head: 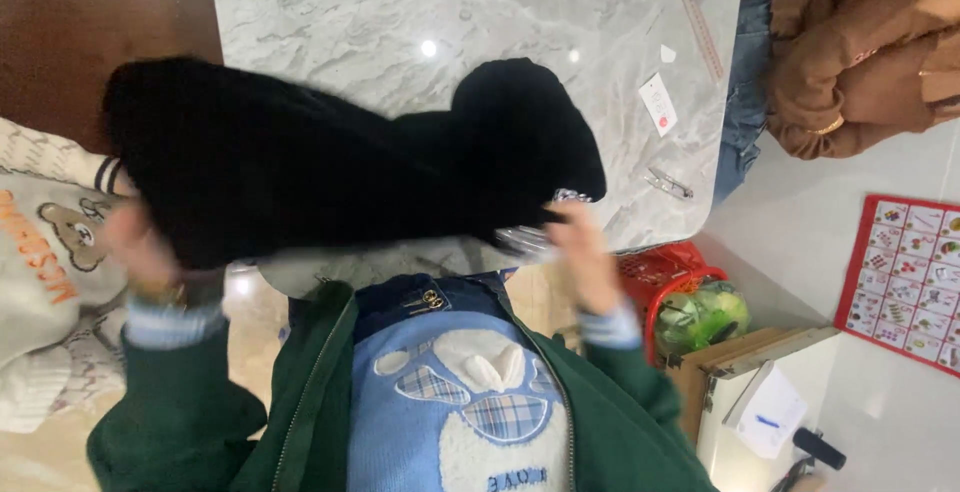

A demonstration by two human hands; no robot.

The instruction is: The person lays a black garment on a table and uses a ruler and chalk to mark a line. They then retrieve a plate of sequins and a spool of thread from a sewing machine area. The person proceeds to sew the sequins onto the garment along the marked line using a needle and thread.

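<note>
A white and grey marble counter [400, 2] with a rounded corner fills the upper middle of the frame, and two ceiling lights reflect on its polished top. At the upper left, dark brown wood is seen beside it. The floor at the right is pale and smooth.

One black fuzzy knitted garment [340, 167] hangs across the middle of the frame, in front of the counter edge and partly over it. The left hand [135, 242] grips its left end, at the middle left of the frame (this hand is blurred, so the fingers cannot be told apart). The right hand [582, 252] is closed on the right lower edge of the garment, together with some clear crinkled plastic wrap [525, 240]. Both arms wear green sleeves with light blue cuffs, and a blue sweater with a white and plaid patch is in the lower middle.

On the counter at the upper right lie one long transparent ruler [697, 14], one white paper tag with a red dot [657, 102], one smaller white scrap [668, 53] and one small clear clip-like thing [668, 184], all well apart from the garment. One brown coat [860, 52] lies at the upper right corner. At the right edge, one red picture chart [905, 282] lies on the floor. Below the counter corner there is one red basket [665, 287] with green contents. One cream sweater with a bear print [45, 272] is at the left edge.
</note>
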